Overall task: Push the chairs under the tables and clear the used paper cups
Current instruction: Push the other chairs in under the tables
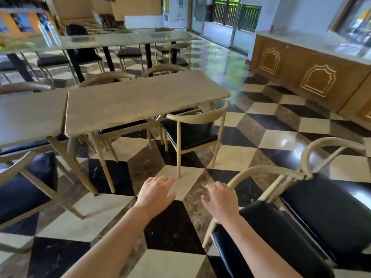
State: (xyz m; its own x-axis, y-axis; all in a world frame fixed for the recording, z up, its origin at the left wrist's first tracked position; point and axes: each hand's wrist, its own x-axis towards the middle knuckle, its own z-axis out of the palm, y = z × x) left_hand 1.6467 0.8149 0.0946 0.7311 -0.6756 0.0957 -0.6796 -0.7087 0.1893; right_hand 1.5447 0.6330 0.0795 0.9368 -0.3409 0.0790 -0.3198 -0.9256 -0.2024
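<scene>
While both hands hover empty above the checkered floor, note the layout from left to right. Your left hand is spread flat, fingers open, holding nothing. Ahead of it, the armchair stands only partly under the near surface, its curved backrest facing you. Your right hand is also open and empty, just beside the backrest of a second chair at right. The left hand is judged nearer the protruding armchair. No paper cups are discernible.
</scene>
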